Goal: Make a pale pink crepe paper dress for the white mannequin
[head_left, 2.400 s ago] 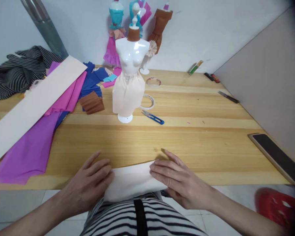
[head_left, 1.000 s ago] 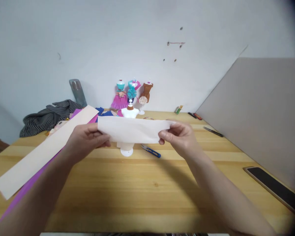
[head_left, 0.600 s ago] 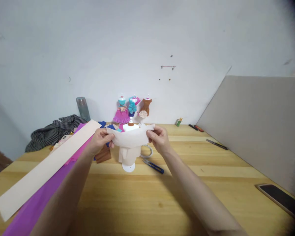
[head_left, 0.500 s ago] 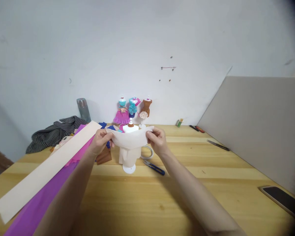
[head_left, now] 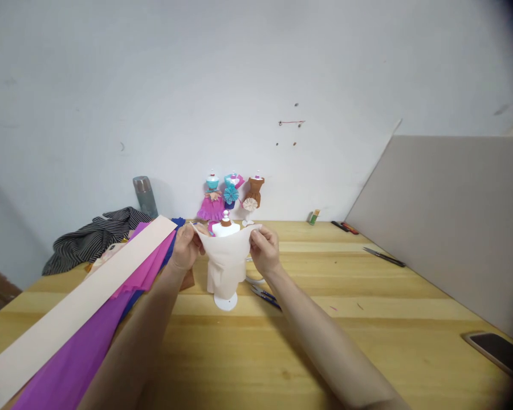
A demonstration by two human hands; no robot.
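Observation:
A small white dress form point(head_left: 227, 229) with a brown neck band stands upright on its round white base in front of me. Pale cream crepe paper point(head_left: 224, 250) is stretched across the front of its chest. My left hand point(head_left: 187, 246) pinches the paper's upper left corner, and my right hand point(head_left: 265, 249) pinches the upper right one. Below, more cream paper wraps the form's lower body. Partly behind my right wrist lie blue-handled thread snips point(head_left: 264, 295) and a roll of white tape point(head_left: 255, 279).
Left lie a long cream paper strip point(head_left: 85, 296), purple paper point(head_left: 79, 356) and striped cloth point(head_left: 98, 233). A flask point(head_left: 145, 196) and several dressed mini forms point(head_left: 231, 193) stand at the wall. Right are tweezers point(head_left: 383, 257), a phone point(head_left: 496, 352) and a grey panel point(head_left: 444, 216).
Both hands have come closer together and the paper's top edge now sags in the middle. The paper hangs lower over the form's front. The view has tilted slightly up.

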